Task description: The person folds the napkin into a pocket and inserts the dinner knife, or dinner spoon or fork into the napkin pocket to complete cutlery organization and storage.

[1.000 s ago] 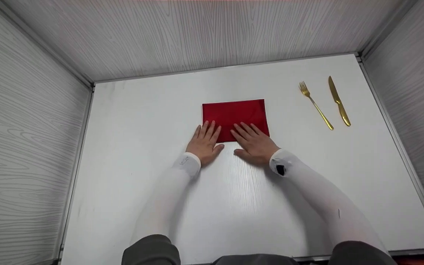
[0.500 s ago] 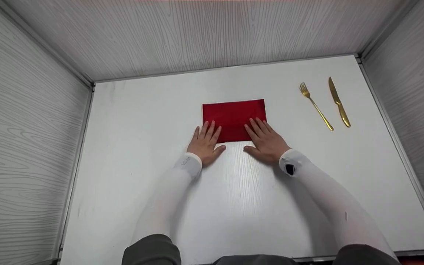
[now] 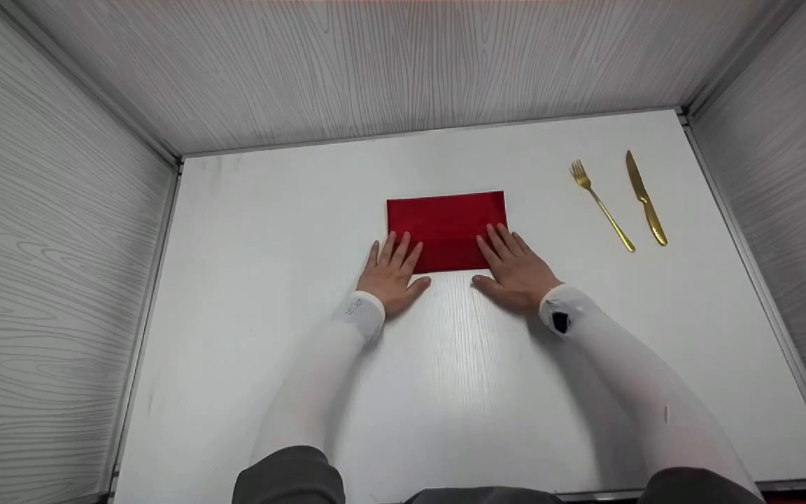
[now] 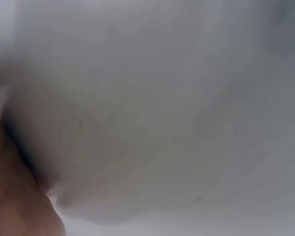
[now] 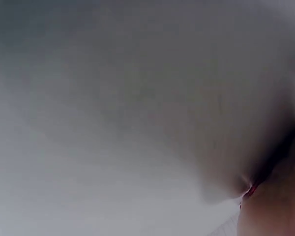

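A red folded cloth [image 3: 448, 227] lies flat as a rectangle in the middle of the white table in the head view. My left hand [image 3: 387, 276] rests on its near left corner, fingers straight and spread over the red fabric, thumb out on the table. On the near right corner my right hand [image 3: 517, 273] presses with straight fingers, its thumb pointing left just off the near edge. A crease runs across the cloth between the hands. Both wrist views show mostly blurred table surface with a part of each hand at the lower corner.
A gold fork [image 3: 602, 205] and a gold knife [image 3: 646, 198] lie side by side on the table [image 3: 270, 224] to the right of the cloth. Grey wood-grained panels [image 3: 403, 63] wall in the table at the back and both sides.
My right hand has slid to the right over the cloth, from near its middle to its right corner. The left hand has stayed at the left corner.
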A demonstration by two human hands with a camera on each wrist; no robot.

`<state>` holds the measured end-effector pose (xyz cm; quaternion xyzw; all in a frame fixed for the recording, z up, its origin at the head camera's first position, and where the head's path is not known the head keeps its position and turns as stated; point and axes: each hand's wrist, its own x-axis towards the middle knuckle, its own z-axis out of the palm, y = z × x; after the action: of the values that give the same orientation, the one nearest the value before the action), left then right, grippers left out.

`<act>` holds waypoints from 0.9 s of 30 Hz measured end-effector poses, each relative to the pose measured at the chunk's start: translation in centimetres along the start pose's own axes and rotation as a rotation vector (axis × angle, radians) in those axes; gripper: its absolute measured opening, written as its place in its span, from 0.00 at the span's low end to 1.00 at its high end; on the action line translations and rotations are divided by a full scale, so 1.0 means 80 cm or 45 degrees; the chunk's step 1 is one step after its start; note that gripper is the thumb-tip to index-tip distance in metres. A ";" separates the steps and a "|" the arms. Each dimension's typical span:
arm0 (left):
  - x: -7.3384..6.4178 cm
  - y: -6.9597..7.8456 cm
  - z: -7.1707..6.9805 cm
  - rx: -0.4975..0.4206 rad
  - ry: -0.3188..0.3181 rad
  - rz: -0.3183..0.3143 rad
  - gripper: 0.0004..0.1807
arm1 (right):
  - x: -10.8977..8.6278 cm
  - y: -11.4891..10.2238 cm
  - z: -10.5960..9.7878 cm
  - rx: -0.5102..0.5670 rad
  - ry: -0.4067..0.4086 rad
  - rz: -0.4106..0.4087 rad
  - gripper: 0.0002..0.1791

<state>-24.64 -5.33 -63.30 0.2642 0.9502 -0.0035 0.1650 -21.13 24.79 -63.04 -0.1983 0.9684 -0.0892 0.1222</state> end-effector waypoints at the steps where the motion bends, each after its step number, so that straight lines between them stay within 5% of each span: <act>1: 0.000 0.000 0.000 -0.020 -0.009 -0.002 0.46 | -0.001 0.001 0.000 -0.001 -0.005 -0.001 0.51; 8: -0.003 -0.003 -0.004 -0.091 -0.002 0.006 0.46 | -0.001 0.004 -0.003 -0.004 -0.026 -0.006 0.50; 27: 0.002 0.001 -0.004 -0.051 -0.027 -0.012 0.47 | 0.000 0.005 0.000 -0.066 -0.033 0.026 0.51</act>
<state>-24.80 -5.15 -63.02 0.2564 0.9496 0.0121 0.1802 -21.27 25.15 -63.15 -0.1925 0.9707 -0.0602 0.1304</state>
